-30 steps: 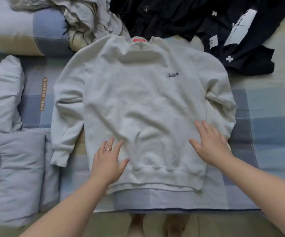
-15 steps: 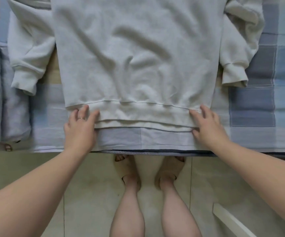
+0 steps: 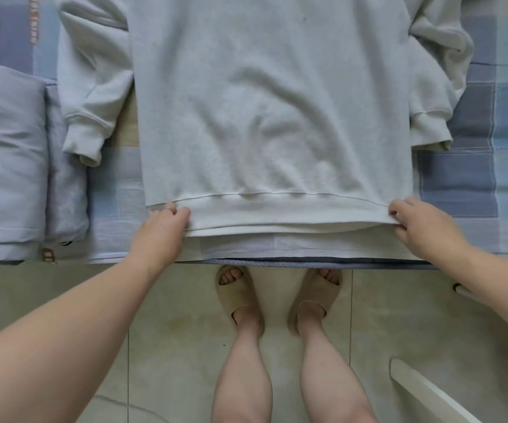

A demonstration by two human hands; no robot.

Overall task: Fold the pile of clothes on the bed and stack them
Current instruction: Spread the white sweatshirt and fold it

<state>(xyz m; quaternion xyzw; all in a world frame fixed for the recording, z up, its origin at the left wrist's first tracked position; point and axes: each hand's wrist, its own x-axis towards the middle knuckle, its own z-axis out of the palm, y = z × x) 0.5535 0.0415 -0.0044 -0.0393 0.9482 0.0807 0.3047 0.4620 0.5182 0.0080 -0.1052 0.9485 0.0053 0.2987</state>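
Observation:
A pale grey sweatshirt (image 3: 264, 102) lies flat, front up, on the checked bed cover (image 3: 460, 178), its hem band near the bed's front edge. Both sleeves lie along the body, cuffs pointing toward me. My left hand (image 3: 162, 230) pinches the hem's left corner, fingers curled over the band. My right hand (image 3: 420, 227) pinches the right corner in the same way. The top of the sweatshirt and the rest of the clothes pile are out of view.
Folded grey-blue bedding (image 3: 8, 166) lies at the left of the bed. Below the bed edge is a tiled floor (image 3: 78, 285) with my legs and beige slippers (image 3: 237, 294). A white bar (image 3: 426, 389) crosses the floor at lower right.
My hands slid from the sweatshirt's lower body down to its hem and moved apart to the two corners, curling onto the band. The view tilted down toward the bed edge and floor.

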